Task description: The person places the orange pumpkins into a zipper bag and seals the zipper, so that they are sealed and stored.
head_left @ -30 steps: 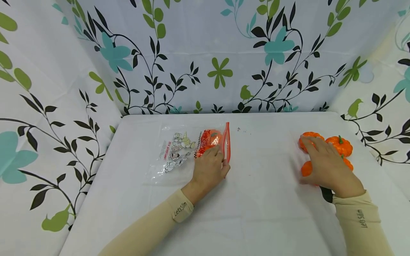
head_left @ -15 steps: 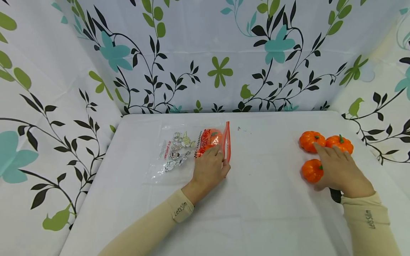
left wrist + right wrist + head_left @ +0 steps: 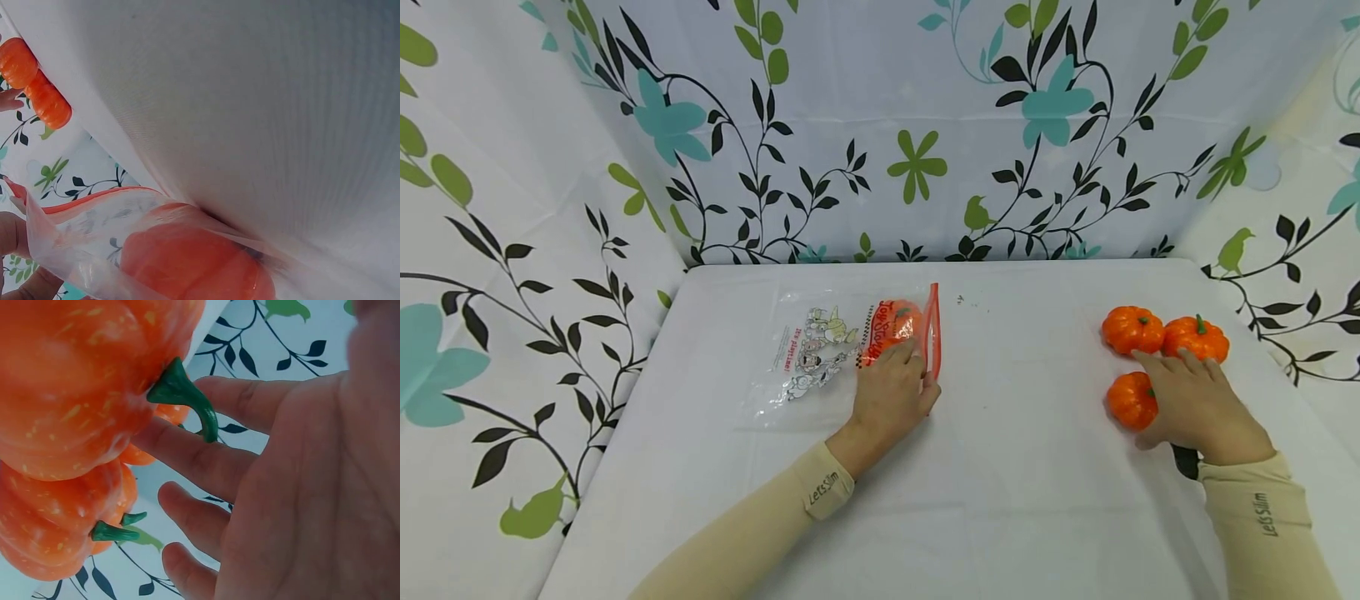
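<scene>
A clear printed plastic bag (image 3: pixel 808 358) with a red zip strip (image 3: pixel 933 329) lies on the white table (image 3: pixel 1015 500). Inside it sits one orange pumpkin (image 3: pixel 895 321). My left hand (image 3: pixel 902 379) lies on the bag beside the strip. In the left wrist view its fingers (image 3: pixel 11 234) pinch the bag's lifted edge (image 3: pixel 81 200) over the pumpkin (image 3: pixel 194 262). My right hand (image 3: pixel 1183 392) lies flat with straight fingers, touching the nearest of three loose pumpkins (image 3: pixel 1129 400). The other two pumpkins (image 3: pixel 1131 329) (image 3: pixel 1197 337) sit just past its fingertips. The right wrist view shows its open palm (image 3: pixel 300 487) against a green-stemmed pumpkin (image 3: pixel 87 381).
Floral cloth walls (image 3: pixel 880 125) close the table in at the back and on both sides. A dark patch (image 3: pixel 1183 460) shows under my right wrist. Bare white tabletop lies between my hands and along the near edge.
My right hand came off the far-left pumpkin and drew back toward me; it now lies beside the near pumpkin. My left hand and the bag have stayed put.
</scene>
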`<action>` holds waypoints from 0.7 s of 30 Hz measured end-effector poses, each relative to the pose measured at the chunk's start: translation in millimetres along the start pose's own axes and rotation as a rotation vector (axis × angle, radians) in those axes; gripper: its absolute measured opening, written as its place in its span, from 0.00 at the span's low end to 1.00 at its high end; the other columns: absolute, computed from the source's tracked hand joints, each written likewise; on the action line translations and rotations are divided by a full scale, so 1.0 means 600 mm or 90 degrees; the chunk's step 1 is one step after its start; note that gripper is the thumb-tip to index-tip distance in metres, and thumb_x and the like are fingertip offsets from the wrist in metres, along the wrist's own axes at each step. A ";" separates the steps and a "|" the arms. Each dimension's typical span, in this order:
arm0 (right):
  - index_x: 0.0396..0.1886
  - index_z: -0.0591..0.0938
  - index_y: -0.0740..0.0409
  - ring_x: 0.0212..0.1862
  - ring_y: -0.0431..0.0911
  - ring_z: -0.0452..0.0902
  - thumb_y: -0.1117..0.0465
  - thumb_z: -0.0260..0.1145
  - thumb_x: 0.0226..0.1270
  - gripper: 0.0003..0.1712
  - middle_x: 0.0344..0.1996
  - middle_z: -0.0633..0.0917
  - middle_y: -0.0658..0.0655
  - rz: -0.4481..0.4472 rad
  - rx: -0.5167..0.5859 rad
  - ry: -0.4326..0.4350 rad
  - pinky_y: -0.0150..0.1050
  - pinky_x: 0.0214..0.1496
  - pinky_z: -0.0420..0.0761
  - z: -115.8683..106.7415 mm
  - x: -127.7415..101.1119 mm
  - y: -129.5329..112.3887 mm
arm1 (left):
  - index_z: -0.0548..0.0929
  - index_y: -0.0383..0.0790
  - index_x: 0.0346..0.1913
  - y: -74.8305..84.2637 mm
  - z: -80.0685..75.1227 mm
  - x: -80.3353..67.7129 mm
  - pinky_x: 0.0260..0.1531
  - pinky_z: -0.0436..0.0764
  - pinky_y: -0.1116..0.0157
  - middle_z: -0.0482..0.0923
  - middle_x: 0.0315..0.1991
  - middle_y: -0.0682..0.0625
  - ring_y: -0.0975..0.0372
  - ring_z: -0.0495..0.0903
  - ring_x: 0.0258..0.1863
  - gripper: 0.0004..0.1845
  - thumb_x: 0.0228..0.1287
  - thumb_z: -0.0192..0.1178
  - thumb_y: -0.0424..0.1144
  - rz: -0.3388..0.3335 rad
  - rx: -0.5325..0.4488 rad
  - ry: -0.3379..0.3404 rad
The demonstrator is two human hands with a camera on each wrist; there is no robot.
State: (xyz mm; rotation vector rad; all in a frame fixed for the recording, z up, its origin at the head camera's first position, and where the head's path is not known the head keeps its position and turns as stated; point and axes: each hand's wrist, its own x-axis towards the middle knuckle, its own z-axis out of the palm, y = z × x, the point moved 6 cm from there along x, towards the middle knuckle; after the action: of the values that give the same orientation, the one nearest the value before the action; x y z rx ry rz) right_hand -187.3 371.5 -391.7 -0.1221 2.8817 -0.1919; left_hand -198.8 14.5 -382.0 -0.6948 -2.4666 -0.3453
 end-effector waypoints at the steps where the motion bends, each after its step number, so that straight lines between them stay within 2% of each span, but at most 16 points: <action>1: 0.72 0.61 0.76 0.67 0.83 0.45 0.44 0.88 0.28 0.74 0.64 0.62 0.87 0.000 -0.004 -0.001 0.77 0.68 0.38 0.001 0.000 0.001 | 0.89 0.34 0.41 0.000 0.000 0.000 0.43 0.86 0.57 0.86 0.50 0.43 0.53 0.86 0.48 0.14 0.55 0.70 0.41 0.000 0.000 -0.001; 9: 0.64 0.71 0.78 0.64 0.81 0.51 0.41 0.84 0.35 0.62 0.59 0.69 0.85 -0.001 -0.038 0.029 0.78 0.66 0.45 0.006 0.003 0.005 | 0.89 0.33 0.40 0.000 -0.002 -0.002 0.42 0.87 0.57 0.86 0.50 0.42 0.53 0.86 0.47 0.13 0.54 0.70 0.38 -0.001 -0.011 0.010; 14: 0.60 0.74 0.78 0.62 0.80 0.54 0.47 0.82 0.39 0.53 0.57 0.72 0.84 -0.003 -0.052 0.043 0.77 0.64 0.48 0.005 0.004 0.004 | 0.89 0.33 0.43 0.000 -0.002 -0.003 0.42 0.87 0.57 0.86 0.50 0.42 0.53 0.86 0.47 0.15 0.54 0.69 0.38 -0.003 -0.012 0.013; 18: 0.59 0.74 0.78 0.61 0.80 0.56 0.47 0.81 0.42 0.52 0.56 0.73 0.84 0.005 -0.054 0.052 0.77 0.64 0.49 0.004 0.005 0.003 | 0.89 0.32 0.43 0.000 -0.002 -0.003 0.41 0.87 0.57 0.86 0.50 0.42 0.53 0.87 0.47 0.15 0.53 0.70 0.38 -0.001 -0.011 0.021; 21: 0.58 0.74 0.77 0.59 0.78 0.60 0.45 0.81 0.43 0.51 0.52 0.75 0.82 0.002 -0.045 0.080 0.76 0.63 0.53 0.002 0.008 0.004 | 0.89 0.33 0.41 0.000 -0.001 -0.003 0.39 0.87 0.57 0.86 0.50 0.42 0.53 0.87 0.47 0.14 0.53 0.69 0.38 -0.001 -0.013 0.025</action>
State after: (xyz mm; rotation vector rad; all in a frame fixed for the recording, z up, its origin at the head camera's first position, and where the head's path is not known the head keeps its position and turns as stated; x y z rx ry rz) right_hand -191.6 373.0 -394.5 -0.1235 3.0143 -0.1004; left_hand -197.1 13.4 -382.4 -0.6880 -2.4300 -0.3813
